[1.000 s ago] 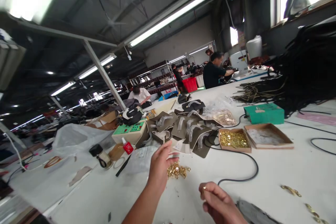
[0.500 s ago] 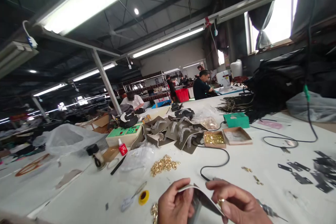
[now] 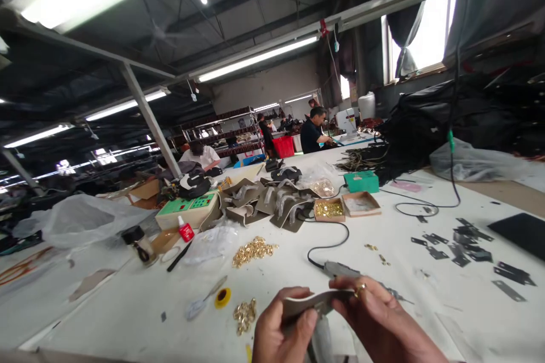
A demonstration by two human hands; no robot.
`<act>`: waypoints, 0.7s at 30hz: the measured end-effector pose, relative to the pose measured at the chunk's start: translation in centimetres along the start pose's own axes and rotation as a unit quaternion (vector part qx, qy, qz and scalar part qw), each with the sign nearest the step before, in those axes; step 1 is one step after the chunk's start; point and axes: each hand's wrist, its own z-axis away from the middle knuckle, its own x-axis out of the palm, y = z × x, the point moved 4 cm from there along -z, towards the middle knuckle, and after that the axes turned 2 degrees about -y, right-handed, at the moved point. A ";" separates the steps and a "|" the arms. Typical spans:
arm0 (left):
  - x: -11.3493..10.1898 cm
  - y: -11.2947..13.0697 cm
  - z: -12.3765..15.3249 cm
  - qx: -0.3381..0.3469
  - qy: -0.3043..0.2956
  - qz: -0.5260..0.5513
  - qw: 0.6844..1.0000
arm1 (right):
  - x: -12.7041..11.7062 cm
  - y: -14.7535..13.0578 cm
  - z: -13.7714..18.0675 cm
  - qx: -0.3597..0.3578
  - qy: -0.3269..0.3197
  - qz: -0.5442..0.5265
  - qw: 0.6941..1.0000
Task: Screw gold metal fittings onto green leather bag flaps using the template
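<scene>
Low in the head view my left hand (image 3: 283,329) and my right hand (image 3: 374,317) together grip a flat taupe leather piece (image 3: 315,302) just above the white table (image 3: 128,306). The left fingers curl round its left end. My right thumb and fingers pinch its right end, with a small gold fitting (image 3: 360,290) at the fingertips. A small heap of gold fittings (image 3: 244,313) lies just left of my left hand, and a larger heap (image 3: 253,249) lies farther back.
A grey tool on a black cable (image 3: 340,268) lies behind my hands. Farther back are a stack of taupe pieces (image 3: 264,204), boxes of gold parts (image 3: 328,210), a green box (image 3: 361,181) and a red-capped bottle (image 3: 185,229). Black strips (image 3: 460,238) lie right. People work far back.
My left hand left the far gold heap and came back to my right hand. Both hands now hold the taupe piece, which has turned flatter. The view swung right.
</scene>
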 end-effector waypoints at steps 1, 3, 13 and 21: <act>0.4 -0.7 0.2 -0.054 -0.045 0.039 0.997 | 0.1 -0.2 0.0 -0.003 0.003 0.003 1.000; 0.9 -2.1 0.6 -0.129 -0.100 0.105 0.981 | 0.1 -0.4 -0.2 -0.005 0.009 0.004 1.000; 2.7 -4.7 2.0 -0.207 0.012 0.169 0.964 | -0.9 -0.3 0.2 -0.172 0.046 0.370 0.912; 3.2 -4.4 2.5 -0.197 0.006 0.113 0.974 | 0.1 1.2 -0.8 -0.077 -0.003 0.436 0.897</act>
